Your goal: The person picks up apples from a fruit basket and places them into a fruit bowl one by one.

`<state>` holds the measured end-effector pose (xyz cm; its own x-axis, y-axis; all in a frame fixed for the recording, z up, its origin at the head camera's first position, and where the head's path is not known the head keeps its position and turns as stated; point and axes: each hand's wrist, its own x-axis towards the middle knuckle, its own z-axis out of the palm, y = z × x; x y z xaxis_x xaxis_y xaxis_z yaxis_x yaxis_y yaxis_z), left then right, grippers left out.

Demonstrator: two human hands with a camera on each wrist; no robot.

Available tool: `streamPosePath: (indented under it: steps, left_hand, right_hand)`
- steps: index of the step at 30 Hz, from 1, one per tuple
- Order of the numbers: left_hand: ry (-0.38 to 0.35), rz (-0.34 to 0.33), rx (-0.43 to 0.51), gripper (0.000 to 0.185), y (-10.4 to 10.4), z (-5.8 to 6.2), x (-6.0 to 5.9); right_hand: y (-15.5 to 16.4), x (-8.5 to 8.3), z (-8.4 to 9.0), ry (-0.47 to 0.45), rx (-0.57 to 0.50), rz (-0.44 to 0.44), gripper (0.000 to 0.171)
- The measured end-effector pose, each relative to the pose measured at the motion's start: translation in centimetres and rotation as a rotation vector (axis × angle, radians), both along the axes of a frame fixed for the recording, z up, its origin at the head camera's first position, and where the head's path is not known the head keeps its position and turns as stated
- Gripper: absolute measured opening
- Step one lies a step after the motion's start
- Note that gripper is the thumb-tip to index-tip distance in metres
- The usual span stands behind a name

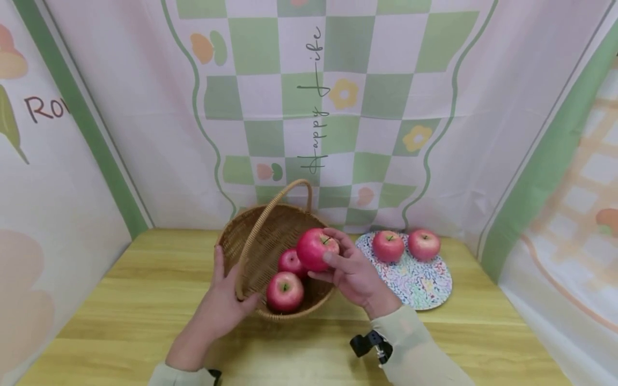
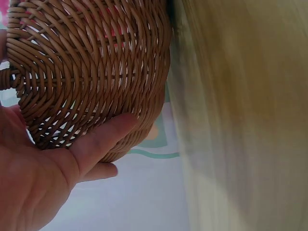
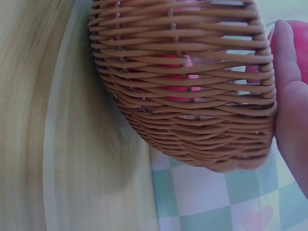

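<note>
A woven wicker basket (image 1: 251, 236) with an arched handle (image 1: 270, 212) stands tilted on the wooden table, with two red apples (image 1: 285, 291) inside. My left hand (image 1: 227, 297) holds the basket's near left rim, thumb (image 2: 103, 139) pressed on the weave (image 2: 91, 67). My right hand (image 1: 350, 265) grips a third red apple (image 1: 316, 249) just above the basket's right rim. In the right wrist view the basket wall (image 3: 192, 86) fills the frame, red showing through it, and a finger (image 3: 288, 96) lies on the held apple (image 3: 296, 45).
A round plate (image 1: 420, 284) with a colourful speckled pattern lies right of the basket, carrying two more red apples (image 1: 388, 245) (image 1: 424, 244). Patterned cloth walls enclose the table on three sides. Bare wood stretches at the front and left (image 1: 145, 311).
</note>
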<state>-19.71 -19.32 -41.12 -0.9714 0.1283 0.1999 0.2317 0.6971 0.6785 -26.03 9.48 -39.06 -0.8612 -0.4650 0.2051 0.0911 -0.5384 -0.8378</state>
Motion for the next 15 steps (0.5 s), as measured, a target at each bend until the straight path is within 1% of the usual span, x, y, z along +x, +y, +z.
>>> streamPosePath:
  steps: [1, 2, 8, 11, 15]
  left_hand:
    - [-0.010, -0.005, 0.020, 0.083, -0.1, -0.1, 0.0]
    - [-0.005, -0.009, 0.026, 0.083, -0.3, -0.3, -0.1]
    - [0.061, -0.050, 0.047, 0.081, -0.8, -0.8, -0.3]
    - [0.030, -0.044, 0.082, 0.081, -0.8, -0.8, -0.3]
    - [-0.001, -0.024, 0.095, 0.079, -0.9, -0.9, -0.3]
  right_hand:
    - [0.1, 0.1, 0.1, 0.002, -0.001, 0.004, 0.044]
    - [0.2, 0.2, 0.3, 0.004, -0.003, 0.008, 0.045]
    - [1.4, 0.9, 1.2, 0.017, -0.016, 0.030, 0.043]
    - [2.3, 1.3, 1.8, 0.012, -0.013, 0.028, 0.042]
    - [3.8, 1.7, 2.2, 0.012, 0.010, 0.026, 0.042]
